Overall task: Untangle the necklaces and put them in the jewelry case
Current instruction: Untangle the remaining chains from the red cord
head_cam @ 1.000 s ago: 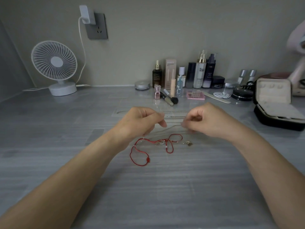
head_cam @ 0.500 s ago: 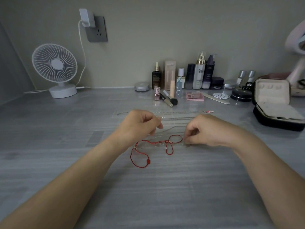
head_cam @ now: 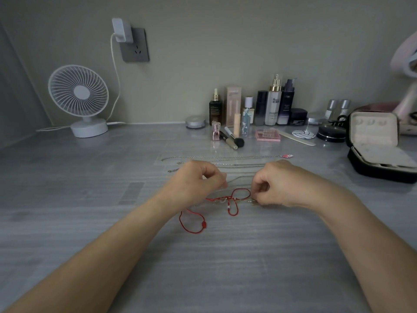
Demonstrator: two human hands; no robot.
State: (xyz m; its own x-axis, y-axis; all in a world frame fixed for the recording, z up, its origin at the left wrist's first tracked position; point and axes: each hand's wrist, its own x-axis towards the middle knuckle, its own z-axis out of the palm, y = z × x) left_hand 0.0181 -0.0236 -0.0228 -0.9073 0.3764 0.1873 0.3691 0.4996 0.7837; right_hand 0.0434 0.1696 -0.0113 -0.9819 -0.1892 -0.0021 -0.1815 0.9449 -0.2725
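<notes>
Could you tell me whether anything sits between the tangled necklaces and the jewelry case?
Nothing visible: beyond the right hand, only bare grey tabletop separates the red-and-silver necklace tangle from the open black jewelry case.

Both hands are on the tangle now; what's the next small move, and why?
Probably ease the hands slowly apart. The left hand and right hand each pinch the thin silver chain, which crosses the red cord necklace where the two are knotted together; gentle tension should show which loop to free without tightening it.
</notes>
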